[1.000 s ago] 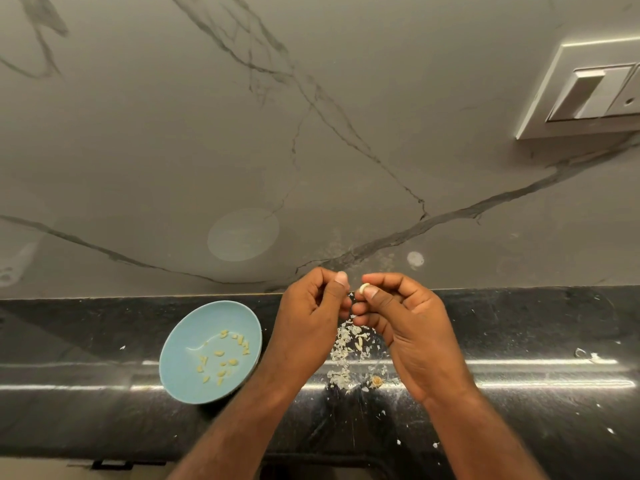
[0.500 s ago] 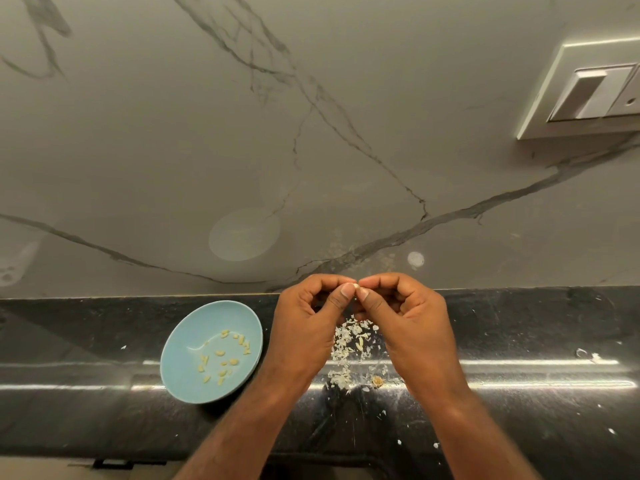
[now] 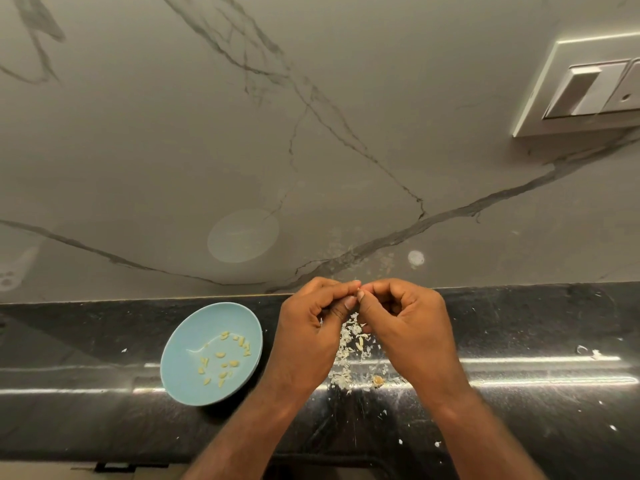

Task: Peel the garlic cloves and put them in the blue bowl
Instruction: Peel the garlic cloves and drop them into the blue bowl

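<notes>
Left hand (image 3: 308,336), right hand (image 3: 408,327) pinch tiny pale garlic clove (image 3: 357,290) together; slip risks drop into papery skin pile (image 3: 349,355), right of round blue bowl (image 3: 180,362).

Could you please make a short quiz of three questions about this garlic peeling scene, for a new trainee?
1. True or false: the blue bowl is empty.
2. Multiple choice: where does the pile of garlic skins lie? A) inside the bowl B) on the black counter, below the hands C) on the wall switch plate
3. Fill in: the left hand and the right hand meet at their ____ around one small clove.

Key
1. False: peeled cloves already lie in it.
2. B
3. Fingertips; the clove is almost hidden between them.
</notes>
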Available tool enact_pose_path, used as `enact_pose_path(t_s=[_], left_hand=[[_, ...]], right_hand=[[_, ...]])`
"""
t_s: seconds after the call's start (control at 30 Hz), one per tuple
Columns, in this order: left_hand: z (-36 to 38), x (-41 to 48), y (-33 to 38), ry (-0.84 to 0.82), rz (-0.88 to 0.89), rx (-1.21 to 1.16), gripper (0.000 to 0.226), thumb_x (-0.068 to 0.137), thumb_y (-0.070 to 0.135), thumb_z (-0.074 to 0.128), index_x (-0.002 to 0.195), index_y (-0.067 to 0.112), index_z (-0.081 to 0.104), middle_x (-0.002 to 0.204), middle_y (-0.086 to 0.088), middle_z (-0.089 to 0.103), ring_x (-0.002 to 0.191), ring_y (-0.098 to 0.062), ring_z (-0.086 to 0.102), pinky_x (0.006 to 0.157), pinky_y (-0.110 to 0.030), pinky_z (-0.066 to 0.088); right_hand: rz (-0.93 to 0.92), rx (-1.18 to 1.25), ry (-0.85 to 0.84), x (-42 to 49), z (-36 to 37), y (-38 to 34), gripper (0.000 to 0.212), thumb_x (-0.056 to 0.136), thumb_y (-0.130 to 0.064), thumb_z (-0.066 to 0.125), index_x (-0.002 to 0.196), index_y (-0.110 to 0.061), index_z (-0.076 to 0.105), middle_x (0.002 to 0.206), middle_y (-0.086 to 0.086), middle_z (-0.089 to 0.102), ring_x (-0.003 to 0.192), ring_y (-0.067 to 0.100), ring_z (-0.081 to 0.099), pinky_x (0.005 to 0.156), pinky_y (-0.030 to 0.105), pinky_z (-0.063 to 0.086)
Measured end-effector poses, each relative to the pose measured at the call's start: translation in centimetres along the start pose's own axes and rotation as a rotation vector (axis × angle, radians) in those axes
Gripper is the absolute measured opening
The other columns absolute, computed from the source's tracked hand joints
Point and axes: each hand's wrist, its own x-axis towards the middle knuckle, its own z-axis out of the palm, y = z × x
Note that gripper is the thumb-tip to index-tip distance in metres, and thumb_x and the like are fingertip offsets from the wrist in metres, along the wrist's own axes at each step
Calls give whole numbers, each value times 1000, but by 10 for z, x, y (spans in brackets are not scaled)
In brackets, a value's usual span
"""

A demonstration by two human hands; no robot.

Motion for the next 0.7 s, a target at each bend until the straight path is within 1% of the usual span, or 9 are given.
enact_pose_path(t_s=[0.03, 0.1, 0.23, 0.43, 0.6, 0.67, 0.7], left_hand=[[-1, 0, -2, -12, 7, 17, 24, 91, 10, 67, 113, 18, 74, 97, 11, 69, 95, -14, 69, 80, -28, 59], [-1, -1, -3, -37, 12, 45, 27, 90, 13, 68, 115, 20, 74, 98, 12, 68, 95, -15, 69, 79, -33, 60], [1, -2, -1, -30, 2, 52, 26, 91, 8, 70, 113, 21, 74, 94, 9, 69, 87, -17, 69, 74, -36, 60], [3, -2, 0, -13, -17, 40, 20, 91, 11, 71, 107, 19, 77, 89, 7, 70, 82, -21, 70, 69, -41, 60], [3, 0, 3, 10, -28, 20, 18, 90, 12, 71, 105, 18, 79, 87, 7, 70, 82, -21, 69, 70, -40, 60], [1, 1, 4, 18, -73, -34, 18, 89, 11, 73, 103, 21, 79, 87, 4, 70, 82, -21, 70, 72, -40, 61], [0, 2, 5, 23, -89, -50, 20, 88, 10, 73, 101, 24, 79, 87, 3, 70, 81, -20, 70, 72, -38, 61]], right_hand=[[25, 27, -6, 1, -1, 1, 12, 89, -12, 72, 81, -20, 76, 71, -3, 74, 64, 9, 69, 62, 24, 59], [72, 80, -14, 2, -3, 2, 13, 89, -10, 72, 79, -17, 76, 70, 2, 73, 63, 13, 67, 60, 26, 58], [100, 121, -20, 3, -3, 2, 14, 90, -8, 70, 79, -13, 77, 70, 6, 73, 63, 15, 67, 59, 25, 57], [101, 120, -5, 3, -2, 2, 13, 88, -7, 70, 78, -10, 76, 68, 8, 71, 60, 12, 64, 57, 22, 55], [89, 148, 12, 3, -1, 1, 11, 88, -8, 71, 78, -11, 76, 70, 9, 72, 60, 14, 64, 59, 24, 57], [86, 160, -11, 4, -2, 0, 10, 89, -8, 71, 81, -10, 76, 72, 8, 72, 62, 15, 65, 60, 24, 57], [85, 157, -28, 5, -3, 0, 9, 89, -8, 71, 83, -10, 76, 72, 8, 73, 62, 15, 66, 61, 23, 57]])
